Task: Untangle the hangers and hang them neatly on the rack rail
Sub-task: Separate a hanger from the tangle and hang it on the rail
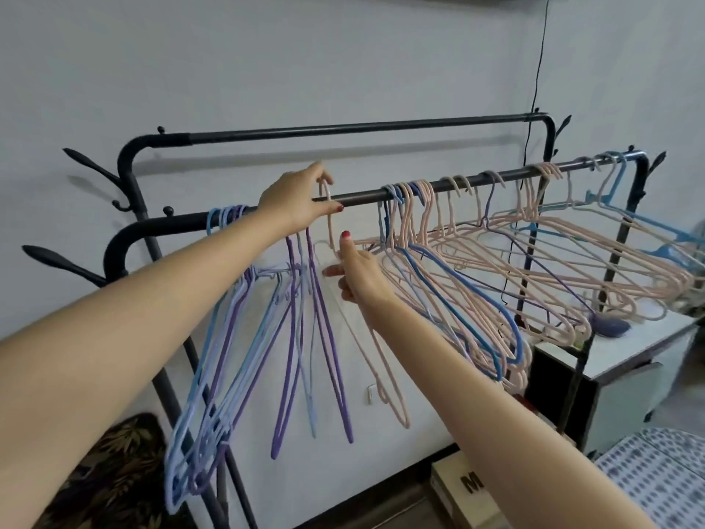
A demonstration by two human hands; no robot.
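Head: rack rail (366, 194) before grey wall (267, 63).

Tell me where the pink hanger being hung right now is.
The pink hanger hangs mid-rail, hook pinched by the left hand, between purple hangers and the right hand.

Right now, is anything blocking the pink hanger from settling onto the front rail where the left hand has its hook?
Nothing visible does. The left hand holds the pink hanger with its hook at a bare stretch of the front rail, between the purple and blue bunch and the pink cluster. The right hand steadies its neck.
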